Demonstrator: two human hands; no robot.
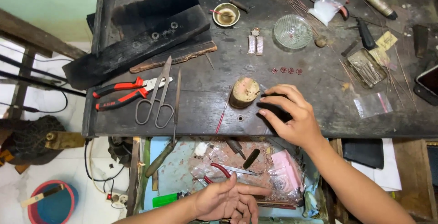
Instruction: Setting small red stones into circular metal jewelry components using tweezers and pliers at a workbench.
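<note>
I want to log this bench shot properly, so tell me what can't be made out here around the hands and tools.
All in the head view:
- Right hand: its palm and fingers hide the bench under it, so whether it holds anything cannot be told.
- Left hand: lower fingers cut off by the bottom edge.
- Four small red discs: too small to tell what they are.
- Phone: cut off by the right edge.
- Drawer tray: its near end is hidden by the left hand.

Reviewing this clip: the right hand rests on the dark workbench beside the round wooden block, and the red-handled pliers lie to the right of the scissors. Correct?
Not quite. In the head view the red-handled pliers lie left of the scissors. The right hand is beside the round wooden block on the workbench.
</note>
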